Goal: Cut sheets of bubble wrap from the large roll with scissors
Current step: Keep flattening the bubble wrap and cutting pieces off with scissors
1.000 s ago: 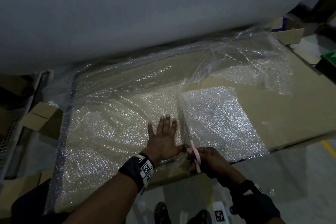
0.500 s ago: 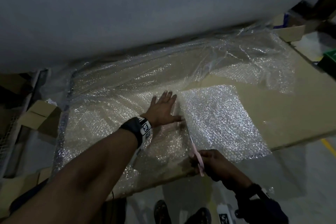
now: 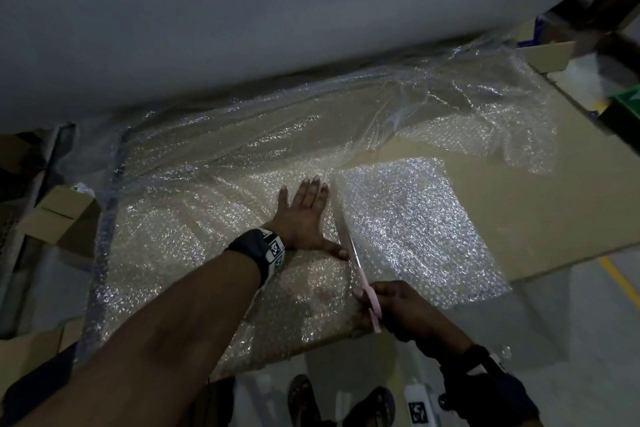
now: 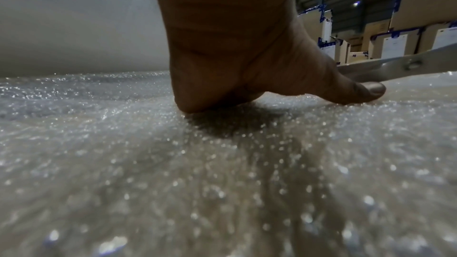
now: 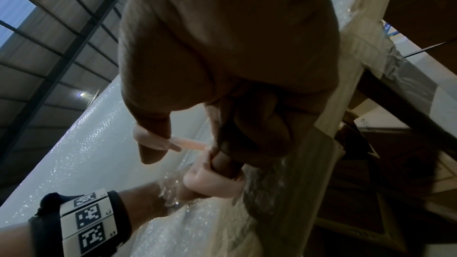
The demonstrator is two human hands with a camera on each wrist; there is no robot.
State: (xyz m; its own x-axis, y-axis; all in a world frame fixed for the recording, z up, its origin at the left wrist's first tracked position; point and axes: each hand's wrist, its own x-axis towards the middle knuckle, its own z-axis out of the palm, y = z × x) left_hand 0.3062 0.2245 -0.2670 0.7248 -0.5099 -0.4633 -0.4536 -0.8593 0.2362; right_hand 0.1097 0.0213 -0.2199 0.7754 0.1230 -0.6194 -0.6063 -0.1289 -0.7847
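A huge white roll of bubble wrap (image 3: pixel 242 28) fills the top of the head view. Its loose end, the bubble wrap sheet (image 3: pixel 194 218), lies spread over a cardboard-topped table (image 3: pixel 554 218). My left hand (image 3: pixel 304 215) presses flat on the sheet with straight fingers, thumb (image 4: pixel 358 91) stretched toward the cut line. My right hand (image 3: pixel 398 312) grips pink-handled scissors (image 3: pixel 363 277) at the table's near edge, blades pointing away along the cut. Right of the blades lies a cut rectangle of bubble wrap (image 3: pixel 408 229). The pink handles (image 5: pixel 210 181) show around my fingers in the right wrist view.
Cardboard boxes (image 3: pixel 59 215) sit at the left below the table and another box (image 3: pixel 547 52) at the far right. A green object (image 3: pixel 623 111) is at the right edge. My feet (image 3: pixel 304 402) stand on the grey floor below. Stacked cartons (image 4: pixel 395 32) rise behind.
My left hand has slid forward along the sheet, away from me, and stays flat. The scissors in my right hand have advanced farther into the wrap along the cut line.
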